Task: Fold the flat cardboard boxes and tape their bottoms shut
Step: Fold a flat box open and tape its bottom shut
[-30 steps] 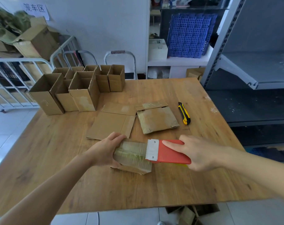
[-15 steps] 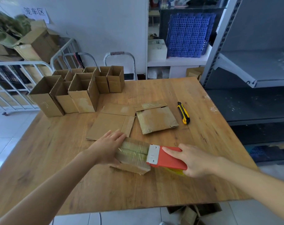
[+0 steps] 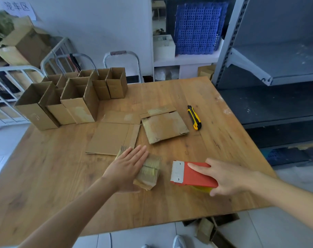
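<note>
Folded boxes (image 3: 71, 106) stand at the table's (image 3: 53, 176) far left, open tops up, packed close together. Nearer the front edge, the left hand (image 3: 125, 167) lies flat with its fingers straight and together, and the palm presses down on a small box (image 3: 152, 169) lying on the wood. The hand covers the box's left part, while its taped right end shows past the fingers. Just behind the hand lies a flat (image 3: 112, 138), its near edge right by the box, and a second flat (image 3: 164, 126) lies to its right. Right of the box and apart from it, the right hand (image 3: 231, 178) grips a red dispenser (image 3: 197, 176), forefinger along its top and toothed blade facing the box. A yellow knife (image 3: 194, 117) lies farther back.
</note>
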`<state>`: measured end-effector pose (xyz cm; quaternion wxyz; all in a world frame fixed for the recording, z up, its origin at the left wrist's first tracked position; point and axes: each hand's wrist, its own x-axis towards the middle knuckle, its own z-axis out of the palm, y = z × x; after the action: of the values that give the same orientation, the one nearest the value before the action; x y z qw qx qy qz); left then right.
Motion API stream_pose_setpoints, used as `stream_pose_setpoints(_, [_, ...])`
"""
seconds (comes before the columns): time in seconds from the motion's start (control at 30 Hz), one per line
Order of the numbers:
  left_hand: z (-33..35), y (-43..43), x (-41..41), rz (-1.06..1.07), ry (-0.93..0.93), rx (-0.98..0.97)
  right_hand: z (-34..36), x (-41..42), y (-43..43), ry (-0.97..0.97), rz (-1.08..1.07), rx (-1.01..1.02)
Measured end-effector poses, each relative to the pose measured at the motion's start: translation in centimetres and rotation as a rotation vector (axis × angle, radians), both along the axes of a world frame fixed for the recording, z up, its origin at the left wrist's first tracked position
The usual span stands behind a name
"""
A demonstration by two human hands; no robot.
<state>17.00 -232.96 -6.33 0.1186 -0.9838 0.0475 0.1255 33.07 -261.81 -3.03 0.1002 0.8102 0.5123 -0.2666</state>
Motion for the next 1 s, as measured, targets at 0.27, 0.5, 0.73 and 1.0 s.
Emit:
stream_pose_setpoints(0.27, [0.2, 0.0, 0.5, 0.053, 0.089, -0.063, -0.2, -0.4, 1.3, -0.038, 0.018, -0.022])
stream_pose_setpoints(0.5, [0.4, -2.0, 2.5, 0.329, -0.043, -0.324, 1.1, -1.0, 5.2, -0.130, 0.121, -0.112])
stream_pose_setpoints(0.73, [-0.8, -4.9, 3.9, 0.509, -0.140, -0.208, 2.0, -1.5, 8.5, -0.196, 0.204, -0.186])
stream_pose_setpoints(1.0, [-1.2, -5.3, 3.8, 0.538, -0.192, -0.188, 2.9, -1.2, 11.0, -0.118, 0.188, -0.275])
